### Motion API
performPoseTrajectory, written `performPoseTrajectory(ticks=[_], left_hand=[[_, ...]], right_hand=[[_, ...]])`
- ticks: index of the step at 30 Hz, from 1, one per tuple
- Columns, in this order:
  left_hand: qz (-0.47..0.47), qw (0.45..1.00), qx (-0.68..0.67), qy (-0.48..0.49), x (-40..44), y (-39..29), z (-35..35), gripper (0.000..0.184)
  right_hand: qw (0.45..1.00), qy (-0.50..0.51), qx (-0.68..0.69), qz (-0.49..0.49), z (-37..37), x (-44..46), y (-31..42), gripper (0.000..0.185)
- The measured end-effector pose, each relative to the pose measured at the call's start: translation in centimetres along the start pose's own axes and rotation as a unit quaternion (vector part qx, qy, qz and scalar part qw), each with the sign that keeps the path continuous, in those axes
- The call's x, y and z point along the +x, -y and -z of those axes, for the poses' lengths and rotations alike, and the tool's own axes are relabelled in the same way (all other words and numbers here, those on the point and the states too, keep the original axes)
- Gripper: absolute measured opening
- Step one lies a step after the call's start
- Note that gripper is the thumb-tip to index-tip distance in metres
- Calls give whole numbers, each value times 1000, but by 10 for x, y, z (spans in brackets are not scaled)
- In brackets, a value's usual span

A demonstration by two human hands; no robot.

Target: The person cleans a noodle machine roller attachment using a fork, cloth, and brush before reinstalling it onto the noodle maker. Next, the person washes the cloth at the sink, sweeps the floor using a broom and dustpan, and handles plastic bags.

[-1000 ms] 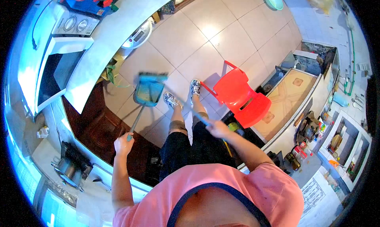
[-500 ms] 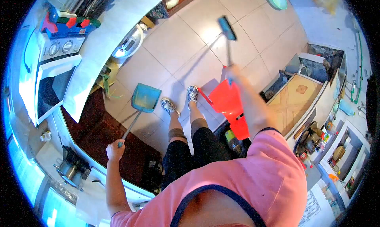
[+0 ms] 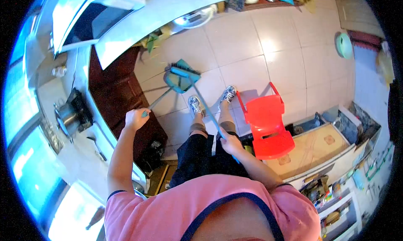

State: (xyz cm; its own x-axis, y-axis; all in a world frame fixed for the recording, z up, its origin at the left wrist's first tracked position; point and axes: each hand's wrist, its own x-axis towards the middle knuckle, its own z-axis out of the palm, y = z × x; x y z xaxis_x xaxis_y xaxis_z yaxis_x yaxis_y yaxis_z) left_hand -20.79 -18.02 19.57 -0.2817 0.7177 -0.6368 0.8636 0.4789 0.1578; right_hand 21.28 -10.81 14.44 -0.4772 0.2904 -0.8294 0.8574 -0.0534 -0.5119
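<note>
My left hand (image 3: 137,118) is closed round the handle of a teal dustpan (image 3: 180,86), whose pan is at floor level ahead of my left shoe. In my right hand (image 3: 230,142) is the long blue handle of a broom (image 3: 204,102), which slants away toward the pan. The broom's dark-bristled head lies over the dustpan, overlapping it; whether it touches the pan I cannot tell. Any dirt in the pan is too small to make out.
A red plastic chair (image 3: 265,117) stands to my right, beside a low tan-topped table (image 3: 321,144). Dark red cabinets (image 3: 115,79) are at my left under a white counter. A green basin (image 3: 344,45) sits at the far right on the tiled floor (image 3: 235,43).
My right hand has drawn the broom in from the far floor toward my body, and its head is now over the dustpan. The view has turned, showing the red chair fully.
</note>
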Motion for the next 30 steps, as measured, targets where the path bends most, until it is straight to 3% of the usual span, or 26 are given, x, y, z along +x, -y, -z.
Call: performPoseTrajectory(ticks=[2, 5, 6, 7, 9, 11, 14, 16, 18, 20, 22, 24, 28, 30], left_hand=[[13, 1000, 0, 2, -10, 10, -6, 20], [9, 1000, -11, 0, -33, 24, -19, 20], [-5, 1000, -18, -8, -40, 30, -22, 20], [16, 1000, -9, 16, -48, 34, -25, 20], [36, 999, -30, 6, -68, 40, -28, 21], [67, 995, -75, -17, -93, 68, -42, 20], [116, 987, -107, -27, -105, 91, -53, 23], [120, 988, -98, -10, -102, 98, -58, 22], [117, 989, -90, 6, -98, 110, -61, 22], [73, 991, -99, -50, -96, 122, -64, 21], [73, 991, -102, -44, -100, 131, -70, 21], [73, 992, -99, -38, -100, 139, -71, 21], [60, 994, -93, -10, -125, 147, -76, 23], [51, 995, -82, -7, -138, 154, -73, 24]], right_hand=[[998, -36, -42, -37, 7, -10, -8, 56], [984, -114, -117, -66, 22, 21, -36, 36], [989, -118, -79, -47, 36, 39, -31, 38], [992, -120, -41, -27, 51, 58, -25, 62], [974, -173, -143, -14, 73, 100, 15, 59], [970, -222, -97, 8, 61, 173, 39, 59], [970, -196, -140, -16, 13, 206, 76, 59], [980, -76, -177, -52, -22, 183, 96, 71], [959, -30, -282, 12, -82, 175, 38, 72], [958, -22, -285, 6, -96, 115, 53, 68], [961, 6, -275, 11, -111, 52, 77, 60], [960, -12, -278, 19, -117, 20, 71, 50], [966, -46, -242, -82, -115, -32, 58, 50], [971, -140, -182, -64, -107, -47, 38, 48]])
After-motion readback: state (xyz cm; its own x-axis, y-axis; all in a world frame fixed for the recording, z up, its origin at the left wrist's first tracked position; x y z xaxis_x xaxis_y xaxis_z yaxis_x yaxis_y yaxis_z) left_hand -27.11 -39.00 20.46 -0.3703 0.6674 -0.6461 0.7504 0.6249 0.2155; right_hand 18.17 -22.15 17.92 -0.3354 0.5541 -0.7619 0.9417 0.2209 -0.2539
